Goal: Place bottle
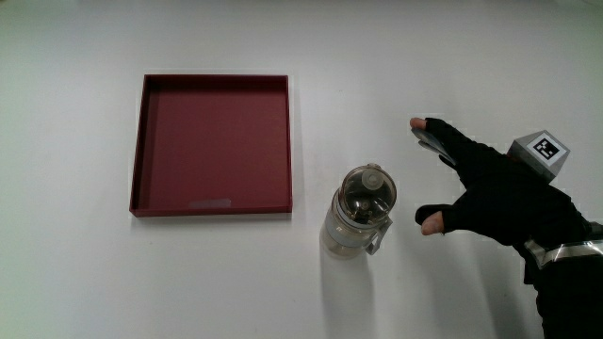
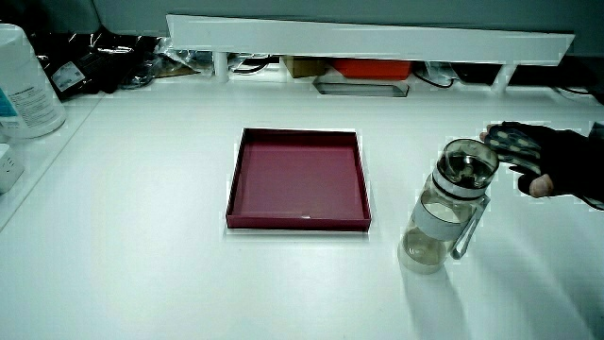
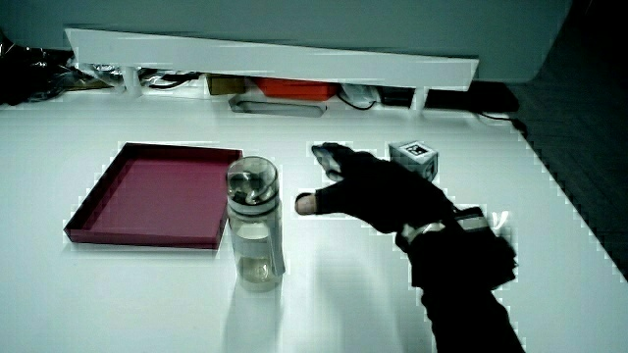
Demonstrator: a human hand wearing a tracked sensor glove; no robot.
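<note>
A clear bottle (image 1: 359, 212) with a grey lid and a side strap stands upright on the white table, beside the dark red tray (image 1: 141, 151); it also shows in both side views as the bottle (image 2: 447, 203) and the bottle (image 3: 254, 224). The gloved hand (image 1: 435, 174) hovers beside the bottle, a short gap away, not touching it. Its fingers are spread and hold nothing. A patterned cube (image 1: 542, 153) sits on the back of the hand (image 3: 324, 178). The tray (image 3: 93, 218) holds nothing.
A low white partition (image 2: 368, 38) runs along the table's edge farthest from the person, with cables and boxes under it. In a side view a large white container (image 2: 24, 80) stands at the table's corner near the partition.
</note>
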